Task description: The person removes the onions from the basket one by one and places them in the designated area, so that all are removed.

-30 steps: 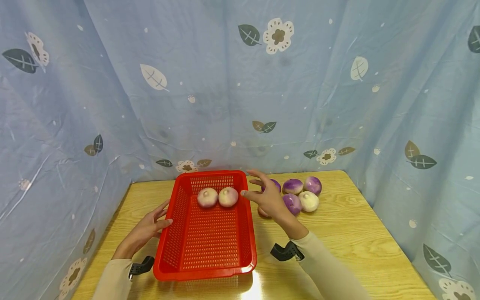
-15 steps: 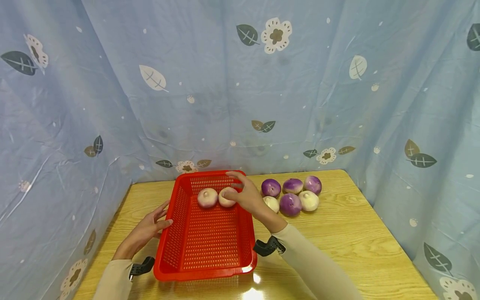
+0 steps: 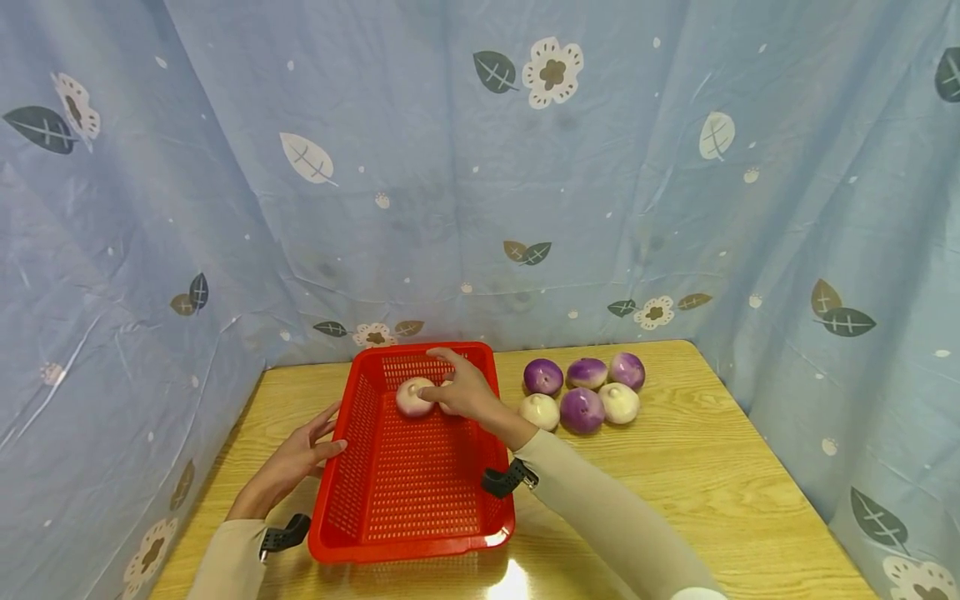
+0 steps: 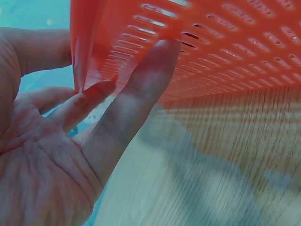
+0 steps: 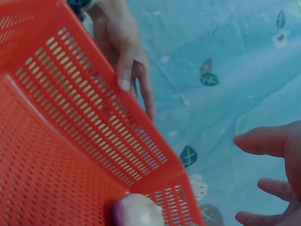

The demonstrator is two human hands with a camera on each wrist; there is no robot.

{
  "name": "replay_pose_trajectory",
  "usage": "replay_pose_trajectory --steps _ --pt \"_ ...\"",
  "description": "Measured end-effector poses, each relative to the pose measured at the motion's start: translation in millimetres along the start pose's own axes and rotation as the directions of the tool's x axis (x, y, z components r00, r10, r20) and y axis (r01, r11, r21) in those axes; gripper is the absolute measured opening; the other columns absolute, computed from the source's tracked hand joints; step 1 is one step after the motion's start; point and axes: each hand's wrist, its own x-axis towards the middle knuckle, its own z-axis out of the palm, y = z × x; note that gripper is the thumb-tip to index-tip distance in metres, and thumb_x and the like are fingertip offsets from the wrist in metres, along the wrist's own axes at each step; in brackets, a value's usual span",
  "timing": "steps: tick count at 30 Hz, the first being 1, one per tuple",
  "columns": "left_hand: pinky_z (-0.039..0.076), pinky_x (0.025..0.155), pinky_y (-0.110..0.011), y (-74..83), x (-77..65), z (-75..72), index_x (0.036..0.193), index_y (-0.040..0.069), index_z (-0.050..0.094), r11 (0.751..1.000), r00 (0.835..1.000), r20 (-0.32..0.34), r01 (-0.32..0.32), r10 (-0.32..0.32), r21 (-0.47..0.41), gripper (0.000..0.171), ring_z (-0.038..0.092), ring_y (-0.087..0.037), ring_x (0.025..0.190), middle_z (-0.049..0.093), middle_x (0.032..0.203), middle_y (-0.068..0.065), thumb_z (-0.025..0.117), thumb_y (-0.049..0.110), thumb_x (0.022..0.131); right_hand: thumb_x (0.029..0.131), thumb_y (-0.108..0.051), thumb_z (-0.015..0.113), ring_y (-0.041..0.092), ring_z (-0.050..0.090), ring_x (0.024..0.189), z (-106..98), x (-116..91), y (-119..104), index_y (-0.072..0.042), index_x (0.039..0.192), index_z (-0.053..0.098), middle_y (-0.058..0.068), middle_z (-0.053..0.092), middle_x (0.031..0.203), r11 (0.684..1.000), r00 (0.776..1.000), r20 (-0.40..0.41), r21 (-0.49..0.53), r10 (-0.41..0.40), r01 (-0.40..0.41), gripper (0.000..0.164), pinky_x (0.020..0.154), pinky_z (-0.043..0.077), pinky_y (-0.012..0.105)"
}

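A red slotted plastic basket (image 3: 411,550) stands on the wooden table. My left hand (image 3: 297,454) grips its left rim, thumb over the edge; in the left wrist view, fingers (image 4: 136,103) lie against the slotted outer wall. Two white-and-purple turnips sit toward the basket's far end: the left turnip (image 3: 411,402) shows well, while the right turnip (image 3: 447,409) is mostly hidden under my right hand (image 3: 471,393). That hand hovers over the basket holding nothing, thumb and fingers apart. The right wrist view shows one turnip (image 5: 138,210) in the basket corner.
Right of the basket, several more turnips are grouped in two rows, among them a dark purple turnip (image 3: 582,411) and a pale turnip (image 3: 619,403). A blue patterned curtain (image 3: 375,208) encloses the table (image 3: 697,467) at the back and both sides.
My right hand has moved left from beside the basket's right rim to over the turnips inside, uncovering the turnips on the table. The left hand and basket stay put.
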Motion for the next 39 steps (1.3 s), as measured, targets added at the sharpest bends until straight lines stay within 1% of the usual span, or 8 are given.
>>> replay_pose_trajectory --steps 4,6,8,12,15,22,31,39 --pt "0.06 0.074 -0.05 -1.1 0.4 -0.2 0.16 0.023 0.01 1.0 1.0 0.002 -0.003 0.003 -0.004 0.081 0.068 -0.035 0.104 0.024 0.158 -0.027 0.061 0.019 0.097 0.08 -0.017 0.08 0.014 0.046 0.063 9.2 8.8 3.4 -0.015 0.139 0.053 0.005 0.053 0.078 0.999 0.999 0.011 -0.017 0.034 -0.033 0.065 0.057 0.04 0.026" --pt "0.06 0.075 -0.05 -1.5 0.6 -0.5 0.16 0.024 0.01 1.0 1.0 0.0 0.0 0.0 -0.006 0.081 0.068 -0.034 0.104 0.024 0.159 -0.026 0.061 0.019 0.097 0.08 -0.018 0.08 0.015 0.05 0.066 14.3 14.0 6.8 -0.015 0.139 0.053 0.009 0.06 0.083 0.998 0.999 0.005 -0.05 0.042 -0.041 0.065 0.065 0.045 0.029" --pt "0.06 0.074 -0.05 -1.6 0.5 -0.7 0.16 0.024 0.01 1.0 1.0 -0.005 0.006 -0.006 -0.007 0.082 0.069 -0.034 0.103 0.025 0.159 -0.027 0.062 0.019 0.096 0.081 -0.022 0.079 0.02 0.06 0.084 19.1 18.4 9.8 -0.018 0.14 0.053 0.011 0.067 0.107 0.994 0.998 -0.006 -0.09 0.063 -0.063 0.065 0.081 0.049 0.036" --pt "0.06 0.075 -0.05 -1.4 0.8 -0.9 0.16 0.023 0.01 1.0 1.0 -0.004 0.008 -0.008 -0.003 0.081 0.069 -0.034 0.103 0.025 0.158 -0.027 0.061 0.018 0.097 0.08 -0.026 0.079 0.026 0.053 0.124 27.5 25.6 16.3 -0.023 0.141 0.052 0.009 0.054 0.145 0.986 0.992 -0.014 -0.102 0.128 -0.129 0.067 0.105 0.042 0.046" --pt "0.06 0.075 -0.05 -1.0 1.0 -0.6 0.16 0.025 0.011 1.0 1.0 -0.002 0.007 -0.007 -0.006 0.08 0.069 -0.035 0.104 0.025 0.158 -0.026 0.061 0.018 0.097 0.08 -0.025 0.078 0.024 0.054 0.119 32.2 30.1 20.4 -0.022 0.143 0.05 0.01 0.053 0.145 0.983 0.985 -0.001 -0.052 0.175 -0.175 0.069 0.101 0.046 0.042" --pt "0.06 0.075 -0.05 -0.5 0.6 -1.2 0.16 0.025 0.011 1.0 1.0 -0.004 0.011 -0.011 -0.007 0.079 0.068 -0.035 0.104 0.025 0.159 -0.026 0.06 0.017 0.098 0.082 -0.02 0.078 0.019 0.055 0.088 41.0 39.5 28.5 -0.021 0.148 0.045 0.015 0.055 0.138 0.967 0.969 0.049 0.064 0.242 -0.245 0.074 0.069 0.057 0.037" --pt "0.06 0.074 -0.05 -0.2 -0.2 -1.4 0.16 0.023 0.011 1.0 1.0 -0.016 0.02 -0.02 -0.002 0.08 0.068 -0.033 0.104 0.026 0.158 -0.026 0.061 0.016 0.097 0.081 -0.017 0.077 0.03 0.054 0.125 59.0 46.8 33.1 -0.018 0.151 0.039 0.013 0.047 0.15 0.959 0.961 0.071 0.079 0.267 -0.273 0.08 0.096 0.052 0.047" --pt "0.06 0.075 -0.05 1.4 0.0 -1.1 0.16 0.023 0.012 1.0 1.0 -0.012 0.021 -0.022 -0.003 0.08 0.068 -0.033 0.104 0.025 0.158 -0.026 0.061 0.017 0.097 0.08 -0.019 0.078 0.027 0.055 0.12 71.2 53.4 41.9 -0.02 0.152 0.038 0.009 0.049 0.149 0.945 0.946 0.097 0.078 0.309 -0.317 0.082 0.095 0.051 0.05"
